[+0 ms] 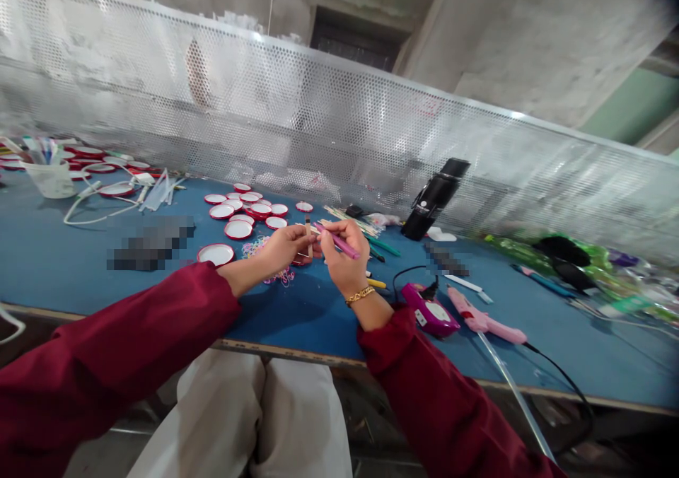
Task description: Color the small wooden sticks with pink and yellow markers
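Note:
My left hand (286,248) is closed in a pinch on a small upright beige stick (308,229) with a dark band near its top. My right hand (347,255) grips a pink pen (339,242), its front end pointing toward the stick. Both hands are close together above the blue table's front half; whether the pen touches the stick I cannot tell. Below and beside my left hand lies a loose pile of small pastel rubber bands (281,277), partly hidden by the hand. Several round white lids with red rims (238,229) lie behind it.
On the right are a pink glue gun (485,321), a purple box with a plug (432,315), a black bottle (436,199) and plastic bags (599,273). A cup of pens (50,179) and a white cable (88,220) are left. A perforated metal panel (318,110) backs the table.

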The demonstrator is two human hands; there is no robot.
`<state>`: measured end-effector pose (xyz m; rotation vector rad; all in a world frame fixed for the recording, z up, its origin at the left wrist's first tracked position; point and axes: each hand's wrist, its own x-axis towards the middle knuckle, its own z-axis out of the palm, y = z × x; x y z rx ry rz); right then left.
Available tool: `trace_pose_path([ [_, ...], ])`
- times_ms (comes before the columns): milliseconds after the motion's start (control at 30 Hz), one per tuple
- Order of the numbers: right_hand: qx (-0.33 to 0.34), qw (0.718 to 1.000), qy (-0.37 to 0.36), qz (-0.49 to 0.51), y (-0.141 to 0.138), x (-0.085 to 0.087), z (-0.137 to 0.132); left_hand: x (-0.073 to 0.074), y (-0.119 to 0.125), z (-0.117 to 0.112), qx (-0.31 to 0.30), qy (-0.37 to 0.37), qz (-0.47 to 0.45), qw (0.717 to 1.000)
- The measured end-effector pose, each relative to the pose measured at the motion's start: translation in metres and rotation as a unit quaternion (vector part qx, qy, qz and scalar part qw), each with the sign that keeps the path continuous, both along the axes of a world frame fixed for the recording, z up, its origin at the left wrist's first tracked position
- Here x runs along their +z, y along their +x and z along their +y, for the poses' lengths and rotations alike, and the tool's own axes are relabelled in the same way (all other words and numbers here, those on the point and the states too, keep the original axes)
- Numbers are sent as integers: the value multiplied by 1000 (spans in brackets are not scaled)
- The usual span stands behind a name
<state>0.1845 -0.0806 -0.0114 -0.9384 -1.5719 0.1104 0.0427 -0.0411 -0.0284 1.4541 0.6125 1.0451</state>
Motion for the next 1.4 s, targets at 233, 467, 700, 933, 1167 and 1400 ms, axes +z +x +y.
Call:
trace_pose_path([
  [233, -54, 997, 49, -38, -1, -1, 1, 5, -1, -7, 14, -38, 0, 999],
  [467, -48, 996, 36, -62, -1, -2, 1, 6, 3, -12, 18, -50, -6, 999],
  [700, -51, 996, 32, -72, -1, -2, 1, 7, 4, -15, 14, -50, -2, 999],
  [933, -54, 995, 32, -75, -1, -2, 2, 5, 5, -13, 11, -32, 7, 999],
  [1167, -59, 994, 38, -81, 0, -2, 2, 8, 5, -17, 21, -30, 21, 999],
  [1400, -60, 994, 36, -82, -1, -3, 2, 9, 5, -17, 23, -27, 28, 999],
])
